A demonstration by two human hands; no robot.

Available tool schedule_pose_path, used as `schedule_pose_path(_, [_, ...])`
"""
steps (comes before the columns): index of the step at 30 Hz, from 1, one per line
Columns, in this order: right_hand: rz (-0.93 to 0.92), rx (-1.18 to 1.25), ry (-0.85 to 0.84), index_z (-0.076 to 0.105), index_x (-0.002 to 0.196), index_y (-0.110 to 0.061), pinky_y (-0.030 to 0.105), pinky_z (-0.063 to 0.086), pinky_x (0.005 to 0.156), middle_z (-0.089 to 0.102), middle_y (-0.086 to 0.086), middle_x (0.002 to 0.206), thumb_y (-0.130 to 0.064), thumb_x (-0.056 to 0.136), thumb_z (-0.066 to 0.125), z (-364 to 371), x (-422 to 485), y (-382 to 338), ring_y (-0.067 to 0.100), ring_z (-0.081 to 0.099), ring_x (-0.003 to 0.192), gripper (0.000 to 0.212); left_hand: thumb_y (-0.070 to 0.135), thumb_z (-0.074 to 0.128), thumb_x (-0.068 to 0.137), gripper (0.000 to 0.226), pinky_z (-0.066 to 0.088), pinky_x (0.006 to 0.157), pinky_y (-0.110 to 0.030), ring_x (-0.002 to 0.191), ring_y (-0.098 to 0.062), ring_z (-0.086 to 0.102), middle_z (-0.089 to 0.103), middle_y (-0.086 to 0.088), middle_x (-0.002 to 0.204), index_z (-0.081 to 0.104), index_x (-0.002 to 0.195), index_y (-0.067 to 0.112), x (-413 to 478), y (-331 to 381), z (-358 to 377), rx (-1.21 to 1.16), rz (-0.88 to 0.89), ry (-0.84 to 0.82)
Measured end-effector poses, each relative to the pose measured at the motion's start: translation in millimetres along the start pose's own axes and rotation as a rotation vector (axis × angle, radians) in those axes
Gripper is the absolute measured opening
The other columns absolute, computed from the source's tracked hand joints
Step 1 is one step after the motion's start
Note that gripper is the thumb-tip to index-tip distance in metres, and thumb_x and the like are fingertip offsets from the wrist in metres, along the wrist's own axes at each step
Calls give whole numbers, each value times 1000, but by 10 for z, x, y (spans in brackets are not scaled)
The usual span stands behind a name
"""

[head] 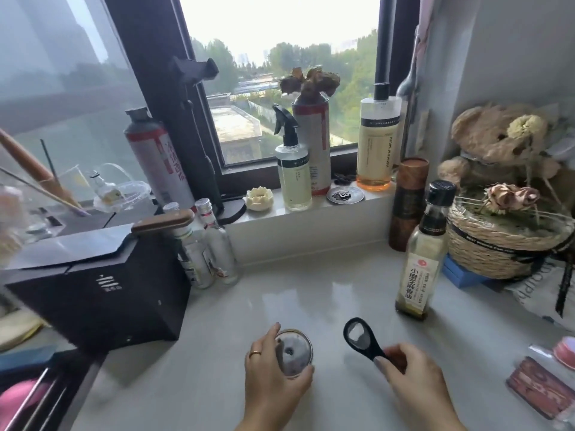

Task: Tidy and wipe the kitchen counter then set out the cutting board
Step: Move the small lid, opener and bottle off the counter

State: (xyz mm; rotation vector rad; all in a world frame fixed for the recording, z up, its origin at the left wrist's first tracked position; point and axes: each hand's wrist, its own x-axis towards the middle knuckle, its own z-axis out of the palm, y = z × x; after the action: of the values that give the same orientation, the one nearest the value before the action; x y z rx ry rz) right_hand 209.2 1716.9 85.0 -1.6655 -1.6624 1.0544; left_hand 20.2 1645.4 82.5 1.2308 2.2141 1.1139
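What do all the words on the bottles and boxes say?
"小磨芝麻香油": label of the oil bottle on the counter.
"冰镇西瓜", partly blurred: the grey can by the window.
"LEATHER OF DREAM", running sideways and not sharp: the tall bottle of yellow liquid on the sill.
Black box: a white logo, too small to read.
Spray bottle, basket ribbon: too blurred.

A spray bottle [292, 178] and a tall amber bottle [377, 141] stand on the windowsill [311, 213]; dried flowers, perhaps roses [510, 195], fill a straw basket [497, 244].

The pale glossy worktop [280, 293] is occupied by a black box [102, 293], small clear bottles [211, 253], an oil bottle [420, 269] and a woven basket [504, 241]
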Motion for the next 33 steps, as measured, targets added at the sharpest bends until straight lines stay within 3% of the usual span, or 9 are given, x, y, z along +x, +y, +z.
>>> schedule_pose_path(3, [-78,236,-104,64,67,-13,16,46,41,64,-2,46,-2,77,69,201,-112,-491,6,60,38,16,25,79,56,79,30,87,-18,107,-16,40,46,5,107,44,127,26,-24,69,-484,-19,38,173])
schedule_pose_path(8, [-277,425,-300,67,72,-10,13,43,39,65,1,45,-2,81,63,491,-293,-1649,7,58,39,13,42,64,47,61,29,82,4,97,0,42,48,24,104,44,105,48,44,140,-1661,-60,223,497])
schedule_pose_path(12, [-338,467,-410,65,68,-9,18,45,42,61,4,52,-2,84,62,871,-305,-2571,11,55,43,17,30,76,60,57,45,94,-36,106,-22,52,55,0,110,48,109,35,309,-48,-2560,-53,164,607])
schedule_pose_path(16, [-331,449,-419,65,74,-4,12,44,36,57,7,58,-5,86,61,1347,-174,-3328,1,54,34,13,25,78,64,65,45,88,-32,102,-23,56,58,-4,114,44,119,23,769,-209,-3172,-20,130,554])
schedule_pose_path(20, [-163,436,-455,59,93,3,14,44,30,52,10,61,-1,90,54,1807,108,-3895,7,53,28,7,28,77,66,75,45,89,-33,101,-21,54,54,2,114,34,127,24,1288,-283,-3530,40,135,413])
schedule_pose_path(24, [-171,220,-363,54,88,1,23,44,36,48,11,58,1,89,50,2217,478,-4152,13,50,31,3,27,78,66,78,46,91,-35,108,-26,53,52,-12,127,35,130,20,1823,-375,-3651,52,77,305])
schedule_pose_path(29, [-199,-82,-329,48,64,-8,15,35,27,48,6,56,-3,86,55,2489,771,-4201,11,48,35,24,31,78,65,86,45,96,-40,114,-31,51,52,-15,129,29,134,19,2297,-535,-3573,107,63,273])
schedule_pose_path(31, [-243,-196,-270,53,69,-4,20,35,34,48,7,53,-5,84,58,2554,836,-4183,16,45,37,16,34,77,66,87,44,97,-42,117,-31,49,51,-14,132,27,136,20,2409,-594,-3520,130,52,252])
schedule_pose_path(33, [-355,-375,-211,61,80,-1,25,44,52,59,12,66,-9,80,59,2603,854,-4153,23,55,54,9,36,74,69,88,41,102,-45,123,-32,46,48,-14,137,23,138,20,2481,-643,-3478,169,38,207])
